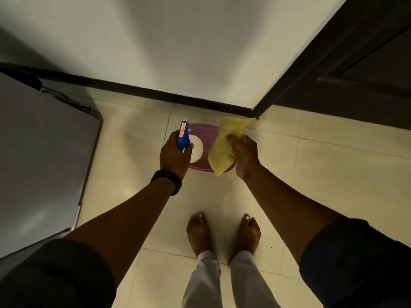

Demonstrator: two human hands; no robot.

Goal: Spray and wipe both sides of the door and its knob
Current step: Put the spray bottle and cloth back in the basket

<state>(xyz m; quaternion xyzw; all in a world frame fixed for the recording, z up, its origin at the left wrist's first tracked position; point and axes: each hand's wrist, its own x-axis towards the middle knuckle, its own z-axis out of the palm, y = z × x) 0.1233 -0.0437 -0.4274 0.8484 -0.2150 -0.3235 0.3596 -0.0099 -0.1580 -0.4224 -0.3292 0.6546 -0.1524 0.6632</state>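
When read from the body outward, nearest first:

1. Bare feet (199,232) on pale tiled floor (333,174), light trouser legs above the ankles.

2. Left hand (174,155), watch (168,177) at the wrist. Arm stretched forward and down, back of hand uppermost. Fingers curled round the neck of the spray bottle (183,135), with the blue trigger head pointing away and the white body hanging beneath. Judged rigid plastic; weight dependent on fill, which is not visible; probably slippery once wet. Best held at the neck under the head, one finger kept free for the trigger.

3. Right hand (243,155). Arm likewise forward and down, level with the left and near it. Fingers and thumb gripping the yellow cloth (224,143), one corner standing up, the rest drooping. Judged very light, soft and limp, with no fixed grip point. Better folded flat under the palm for wiping.

4. Round purple item (202,127) on the floor below both hands, partly hidden; kind uncertain.

5. Grey cabinet face (40,163) at far left. White wall (178,52) with dark skirting (155,92) ahead.

6. Door (373,90), dark, upper right, beyond the right hand and untouched by either hand. Knob out of view. Judged heavy, stiff, liable to swing under pressure. Steady before pressing. No spraying or wiping contact yet.
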